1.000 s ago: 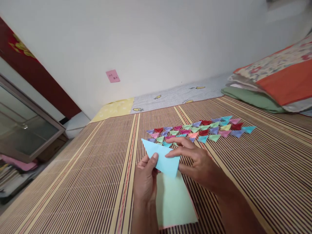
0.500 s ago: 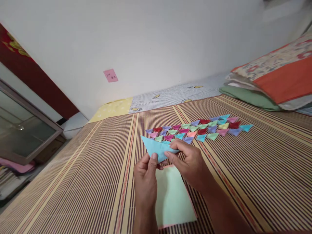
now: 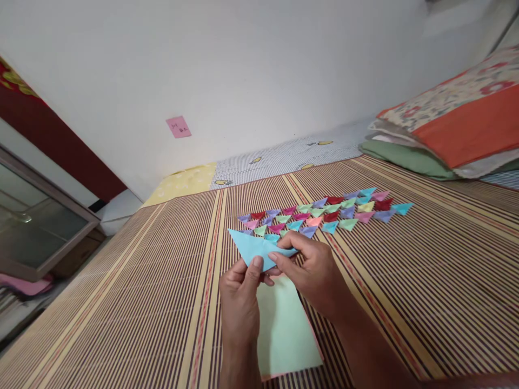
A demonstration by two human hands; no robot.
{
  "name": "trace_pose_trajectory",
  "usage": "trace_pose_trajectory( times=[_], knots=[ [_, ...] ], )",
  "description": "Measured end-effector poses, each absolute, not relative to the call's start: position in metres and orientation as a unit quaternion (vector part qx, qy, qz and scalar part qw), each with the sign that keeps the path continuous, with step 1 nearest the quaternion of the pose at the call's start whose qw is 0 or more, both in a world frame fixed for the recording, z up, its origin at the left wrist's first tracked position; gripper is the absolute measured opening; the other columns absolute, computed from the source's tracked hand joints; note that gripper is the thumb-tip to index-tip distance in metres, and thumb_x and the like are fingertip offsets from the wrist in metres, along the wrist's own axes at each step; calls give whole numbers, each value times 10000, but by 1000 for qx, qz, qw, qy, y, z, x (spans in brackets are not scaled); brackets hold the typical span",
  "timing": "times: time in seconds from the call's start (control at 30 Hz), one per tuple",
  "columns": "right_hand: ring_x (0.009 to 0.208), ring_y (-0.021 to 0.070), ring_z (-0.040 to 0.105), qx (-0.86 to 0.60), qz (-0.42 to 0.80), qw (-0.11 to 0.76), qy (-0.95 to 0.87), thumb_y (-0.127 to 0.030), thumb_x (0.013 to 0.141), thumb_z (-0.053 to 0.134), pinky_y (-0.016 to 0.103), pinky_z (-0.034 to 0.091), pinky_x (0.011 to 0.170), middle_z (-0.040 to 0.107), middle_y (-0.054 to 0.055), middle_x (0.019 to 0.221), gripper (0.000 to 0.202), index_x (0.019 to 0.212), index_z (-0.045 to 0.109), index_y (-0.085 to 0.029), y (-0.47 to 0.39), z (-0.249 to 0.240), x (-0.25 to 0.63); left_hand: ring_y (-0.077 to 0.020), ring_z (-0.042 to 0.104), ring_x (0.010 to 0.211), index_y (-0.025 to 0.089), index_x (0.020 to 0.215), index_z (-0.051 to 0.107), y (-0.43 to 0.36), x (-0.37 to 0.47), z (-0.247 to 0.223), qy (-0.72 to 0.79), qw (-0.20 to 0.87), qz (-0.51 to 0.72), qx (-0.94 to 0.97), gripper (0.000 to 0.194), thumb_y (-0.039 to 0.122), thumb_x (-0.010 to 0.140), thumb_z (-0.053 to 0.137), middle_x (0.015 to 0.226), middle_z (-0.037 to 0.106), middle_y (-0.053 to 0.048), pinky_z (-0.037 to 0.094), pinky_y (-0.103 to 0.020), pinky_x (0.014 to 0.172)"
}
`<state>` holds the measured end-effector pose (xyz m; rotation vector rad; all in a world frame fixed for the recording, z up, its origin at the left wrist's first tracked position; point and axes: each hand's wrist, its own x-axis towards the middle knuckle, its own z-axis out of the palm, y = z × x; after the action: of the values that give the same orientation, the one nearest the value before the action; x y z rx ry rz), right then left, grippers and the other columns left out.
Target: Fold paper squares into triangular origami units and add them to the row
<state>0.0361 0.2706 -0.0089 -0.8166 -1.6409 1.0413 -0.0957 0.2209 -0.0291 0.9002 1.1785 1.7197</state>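
A light blue folded paper (image 3: 254,249) is held up between both hands, its pointed end towards the upper left. My left hand (image 3: 242,286) pinches its lower edge, with the thumb on the near face. My right hand (image 3: 310,265) grips the right part between thumb and fingers. Below them, pale green sheets (image 3: 287,329) with a pink edge showing lie on the striped mat (image 3: 162,292), partly covered by the hands and wrists. Just beyond the blue paper stand rows of small folded paper pieces (image 3: 330,227) in several colours.
Folded bedding and an orange patterned pillow (image 3: 470,132) are stacked at the back right. A checked and yellow cloth (image 3: 259,165) runs along the white wall, which bears a pink note (image 3: 178,127). On the left is a glass-paned cabinet (image 3: 40,221).
The view has shifted slightly, so the surroundings appear a little further left. Both hands keep hold of the blue paper, with the right fingers moved only slightly on it.
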Motion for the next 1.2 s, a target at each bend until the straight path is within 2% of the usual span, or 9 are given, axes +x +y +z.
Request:
trace_pose_trajectory(
  times=[0.17,0.27,0.4,0.5,0.77,0.87,0.97,1.07,1.2],
  knots=[
    [625,175,709,-338,458,491,-659,-236,884,655,254,547,540,558,-31,692,192,728,544,-215,270,-9,36,-133,626,625,153,833,801,220,-94,-30,482,410,683,366,200,353,827,801,715,747,-54,499,-226,594],
    [680,190,717,-346,498,504,-615,-250,856,693,275,578,571,633,-9,756,104,835,596,-218,270,-11,35,-135,643,623,152,823,793,220,-94,-29,482,416,688,348,195,345,809,817,690,739,-51,503,-224,603],
    [832,220,712,-356,484,552,-578,-265,789,762,321,589,678,706,48,882,236,983,639,-208,276,-16,35,-117,624,558,146,813,780,221,-94,-24,466,432,715,291,240,346,724,878,636,713,-36,485,-202,565],
    [797,196,687,-344,499,556,-568,-281,770,791,319,569,696,700,39,857,283,1002,650,-199,280,-19,37,-98,597,525,140,775,765,221,-94,-20,457,434,730,264,271,343,670,911,616,698,-29,468,-184,533],
    [624,148,617,-235,654,480,-535,-359,844,760,296,537,620,617,-25,669,260,739,586,-197,277,-19,31,-98,591,530,140,805,765,220,-91,-22,465,432,718,285,290,364,682,903,620,691,-18,471,-191,549],
    [570,116,528,-258,609,494,-564,-357,875,726,254,454,557,576,-35,635,262,724,592,-189,283,-22,36,-101,584,531,142,790,757,219,-93,-24,469,420,720,292,276,372,705,884,624,691,-21,456,-199,549],
    [530,92,390,-324,506,538,-591,-352,897,700,236,332,506,435,-66,566,326,655,555,-189,292,-24,51,-105,577,546,149,780,747,219,-99,-26,477,404,720,301,245,373,759,844,640,693,-23,458,-213,577],
    [614,114,492,-348,458,562,-594,-358,916,672,247,407,583,550,-33,657,232,764,645,-186,295,-21,63,-121,581,588,157,761,731,218,-102,-27,500,384,689,357,245,385,835,780,633,687,-27,454,-228,601],
    [780,163,624,-334,478,479,-656,-305,840,755,275,492,702,698,6,857,240,1055,716,-205,285,-12,59,-126,570,589,165,770,735,215,-95,-24,530,372,619,445,257,398,880,733,614,673,-18,442,-230,587]
  ],
)
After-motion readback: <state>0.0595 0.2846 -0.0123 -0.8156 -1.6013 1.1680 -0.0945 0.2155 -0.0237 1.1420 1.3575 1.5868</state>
